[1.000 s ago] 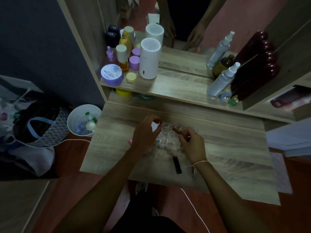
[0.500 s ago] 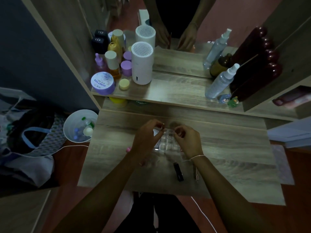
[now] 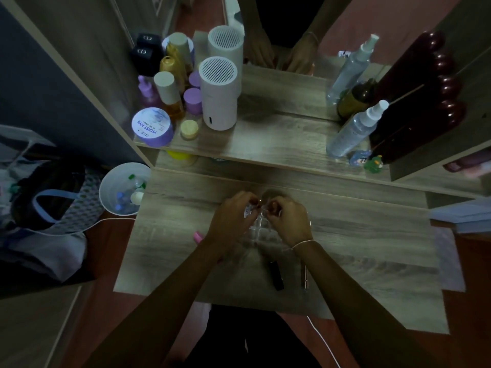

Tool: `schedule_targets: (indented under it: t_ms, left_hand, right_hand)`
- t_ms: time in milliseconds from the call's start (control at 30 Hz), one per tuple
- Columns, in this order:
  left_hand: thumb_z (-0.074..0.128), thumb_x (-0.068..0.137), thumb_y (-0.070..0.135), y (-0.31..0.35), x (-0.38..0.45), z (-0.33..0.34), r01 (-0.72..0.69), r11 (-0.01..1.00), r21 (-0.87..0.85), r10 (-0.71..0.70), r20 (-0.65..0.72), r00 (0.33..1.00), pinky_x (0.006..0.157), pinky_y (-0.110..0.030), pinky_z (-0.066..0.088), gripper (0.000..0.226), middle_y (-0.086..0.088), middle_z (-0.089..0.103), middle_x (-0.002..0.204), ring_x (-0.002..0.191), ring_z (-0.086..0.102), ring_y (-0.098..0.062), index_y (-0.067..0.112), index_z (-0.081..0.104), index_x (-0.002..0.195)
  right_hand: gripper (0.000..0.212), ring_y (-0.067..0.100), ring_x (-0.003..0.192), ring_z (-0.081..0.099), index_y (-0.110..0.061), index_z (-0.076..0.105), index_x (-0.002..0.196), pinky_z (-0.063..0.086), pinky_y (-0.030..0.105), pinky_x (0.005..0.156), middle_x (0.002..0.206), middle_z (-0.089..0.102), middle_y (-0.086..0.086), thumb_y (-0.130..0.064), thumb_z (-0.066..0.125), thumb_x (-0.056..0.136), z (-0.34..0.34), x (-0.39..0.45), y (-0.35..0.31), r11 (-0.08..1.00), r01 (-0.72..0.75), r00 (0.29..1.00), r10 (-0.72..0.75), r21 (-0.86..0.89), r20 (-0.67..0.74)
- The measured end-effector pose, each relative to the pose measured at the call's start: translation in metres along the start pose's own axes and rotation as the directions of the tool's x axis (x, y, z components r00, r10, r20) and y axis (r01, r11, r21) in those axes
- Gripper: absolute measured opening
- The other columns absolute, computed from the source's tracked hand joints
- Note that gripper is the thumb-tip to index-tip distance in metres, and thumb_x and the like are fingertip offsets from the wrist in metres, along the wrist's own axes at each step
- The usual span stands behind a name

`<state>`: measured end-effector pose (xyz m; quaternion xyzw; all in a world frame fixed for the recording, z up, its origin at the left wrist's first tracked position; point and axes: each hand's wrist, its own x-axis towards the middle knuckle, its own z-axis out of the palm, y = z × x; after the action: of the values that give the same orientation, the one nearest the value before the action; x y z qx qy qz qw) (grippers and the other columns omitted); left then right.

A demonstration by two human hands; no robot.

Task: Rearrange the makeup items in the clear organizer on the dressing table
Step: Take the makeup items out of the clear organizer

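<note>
both hands, left hand [image 3: 233, 216] & right hand [image 3: 288, 221], pinched over clear organizer [image 3: 259, 229]; held item unclear. black tube [image 3: 276, 274] just below organizer: slot upright, steady w/ other hand.

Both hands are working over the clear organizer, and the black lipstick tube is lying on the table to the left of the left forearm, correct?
Not quite. The head view shows both the left hand and right hand over the clear organizer, but the black lipstick tube lies on the table between the two forearms, not left of the left one.

Two hands [image 3: 261, 221], one clear organizer [image 3: 259, 227], two spray bottles [image 3: 353, 128], one white bin [image 3: 111, 197].
</note>
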<state>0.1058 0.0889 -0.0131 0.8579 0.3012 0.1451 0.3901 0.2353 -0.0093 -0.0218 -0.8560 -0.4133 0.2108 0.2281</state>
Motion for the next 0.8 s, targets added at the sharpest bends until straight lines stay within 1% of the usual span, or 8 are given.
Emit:
schedule_targets:
  t_ms: [100,167,300,433,567,800]
  left_hand:
    - [0.066,0.086,0.02,0.0003,-0.0012,0.0013,0.015,1.0,0.013,-0.015,0.002,1.0,0.075,-0.034,0.051,0.019,-0.006,0.066,0.102,0.089,0.063,-0.021,0.012,0.063,0.103]
    - [0.066,0.086,0.019,0.0011,-0.0031,0.0022,0.028,0.999,0.023,-0.028,-0.004,1.0,0.076,-0.035,0.05,0.018,-0.006,0.067,0.102,0.09,0.063,-0.022,0.011,0.064,0.102]
    - [0.065,0.087,0.019,0.0021,-0.0057,0.0036,0.055,0.998,0.026,-0.055,-0.011,0.998,0.075,-0.027,0.044,0.018,-0.008,0.066,0.103,0.092,0.062,-0.022,0.009,0.064,0.103]
    - [0.064,0.088,0.019,0.0039,-0.0053,0.0026,0.07,0.997,0.027,-0.07,-0.008,0.998,0.079,-0.034,0.049,0.021,-0.01,0.065,0.105,0.094,0.061,-0.023,0.008,0.064,0.105]
    - [0.063,0.088,0.02,0.0039,-0.0059,0.0031,0.078,0.997,0.025,-0.077,-0.013,0.997,0.08,-0.04,0.051,0.021,-0.009,0.064,0.106,0.094,0.061,-0.024,0.009,0.063,0.106]
    - [0.065,0.087,0.021,0.0046,-0.0078,0.003,0.092,0.996,0.001,-0.092,-0.019,0.996,0.08,-0.031,0.048,0.027,-0.009,0.064,0.11,0.098,0.061,-0.021,0.009,0.062,0.111]
  right_hand:
    - [0.013,0.022,0.08,0.065,-0.015,0.069,0.091,0.054,0.034,0.074,0.092,0.07,0.008,-0.015,0.073,0.078,0.0002,0.0001,0.0,1.0,0.007,1.0,-0.007,-0.013,0.007]
    - [0.013,0.023,0.081,0.066,-0.015,0.068,0.09,0.055,0.035,0.074,0.092,0.07,0.008,-0.015,0.073,0.078,-0.0001,-0.0005,0.0002,1.0,0.015,1.0,-0.015,-0.016,0.003]
    - [0.014,0.022,0.082,0.065,-0.015,0.067,0.092,0.056,0.036,0.076,0.093,0.07,0.008,-0.015,0.073,0.079,-0.0009,-0.0013,0.0007,1.0,0.02,1.0,-0.02,-0.007,0.008]
    - [0.015,0.025,0.085,0.065,-0.011,0.066,0.093,0.055,0.041,0.079,0.095,0.07,0.01,-0.017,0.072,0.08,-0.0019,-0.0012,0.0012,1.0,-0.001,1.0,0.001,0.015,0.018]
    - [0.019,0.027,0.087,0.065,-0.009,0.066,0.097,0.054,0.042,0.081,0.096,0.07,0.012,-0.017,0.072,0.08,-0.0035,-0.0023,0.0022,1.0,-0.015,1.0,0.014,0.027,0.025]
    - [0.027,0.029,0.091,0.067,-0.014,0.066,0.101,0.055,0.042,0.081,0.1,0.071,0.011,-0.015,0.074,0.076,-0.0049,-0.0038,0.0019,1.0,-0.022,1.0,0.022,0.014,0.02]
